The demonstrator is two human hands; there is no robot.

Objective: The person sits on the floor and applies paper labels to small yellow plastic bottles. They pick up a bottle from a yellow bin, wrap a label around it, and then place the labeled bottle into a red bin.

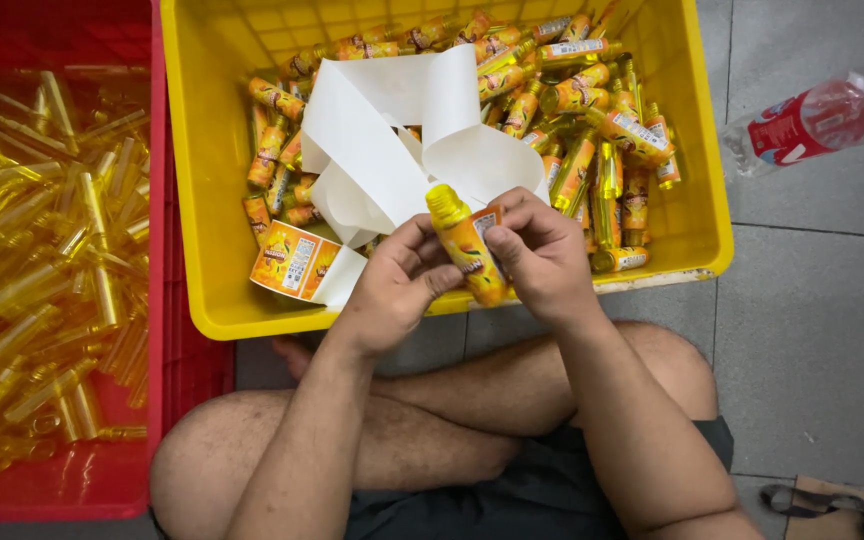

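Head view, person sitting cross-legged on grey tiled floor [812, 330]. Both hands closed on one small yellow plastic bottle with an orange label [468, 248], held just above the near rim of the yellow plastic crate [697, 150].

Bottle: long axis tilted, yellow cap end points up and slightly left, away from the person; base points down-right toward the lap. Orange label wraps the body, with a white panel at its right edge under the right thumb.

Left hand [399, 285]: fingers curled, thumb and fingertips pinching the bottle's left side and lower body. Right hand [542, 255]: fingers curled, gripping the right side, thumb pressed on the label edge. Bottle sits between the two hands, cap sticking out above them.

Yellow crate: heap of same labelled yellow bottles [592, 120], mostly along the back and right side, lying at mixed angles. Loose white backing-paper strip [392, 140] looped over them in the middle; it runs down to a roll of orange printed labels [297, 262] lying at the front left of the crate, just left of the left hand.

Left: red plastic crate [157, 250] full of clear yellow unlabelled bottles [42, 250].

Upper right, on floor, well apart from hands: clear plastic water bottle with red label [807, 122], lying on its side.
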